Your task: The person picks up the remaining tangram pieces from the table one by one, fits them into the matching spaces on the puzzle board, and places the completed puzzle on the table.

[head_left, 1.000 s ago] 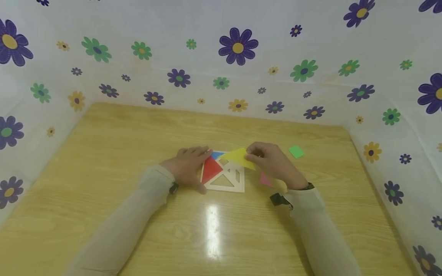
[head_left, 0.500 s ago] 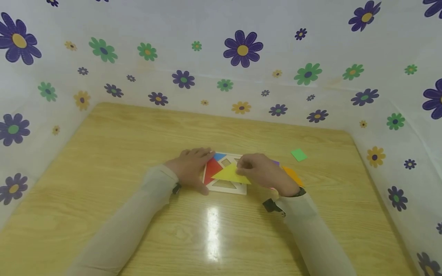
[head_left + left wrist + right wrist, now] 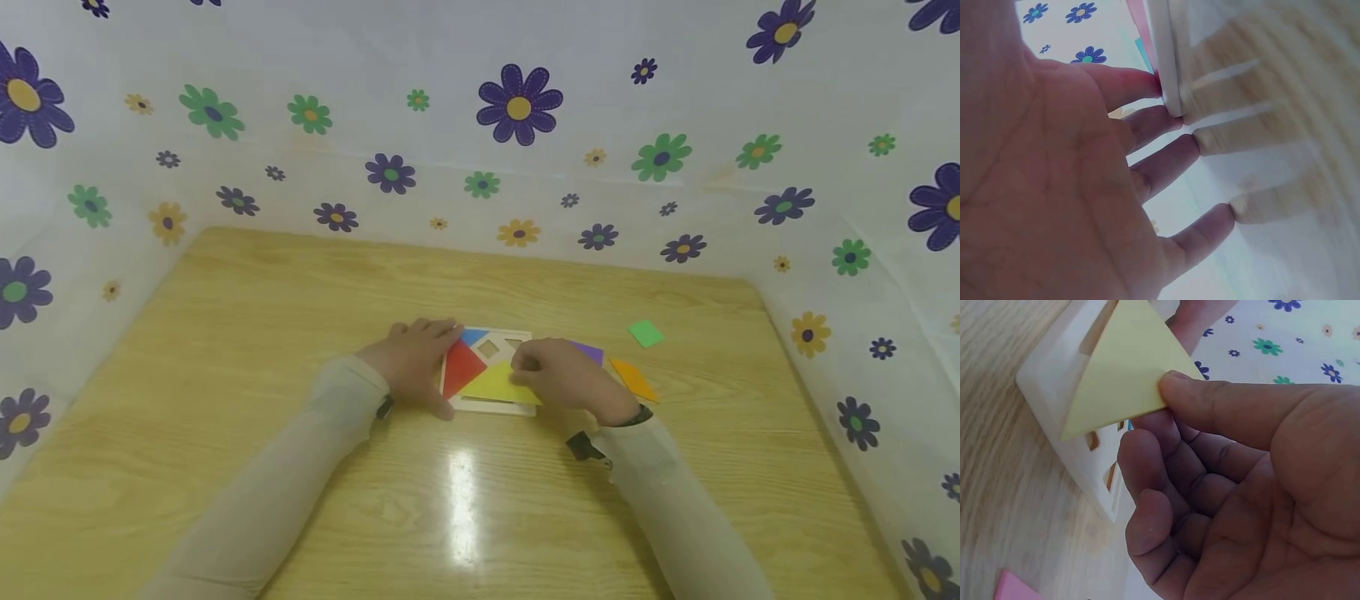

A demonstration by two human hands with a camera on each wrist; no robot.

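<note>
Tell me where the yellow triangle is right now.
In the head view, the yellow triangle is pinched by the right hand over the white frame, just right of the red piece.

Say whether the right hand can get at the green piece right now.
Probably not just yet: the right hand is pinching the yellow triangle. Otherwise the way looks free, as the green piece lies uncovered on the table.
</note>
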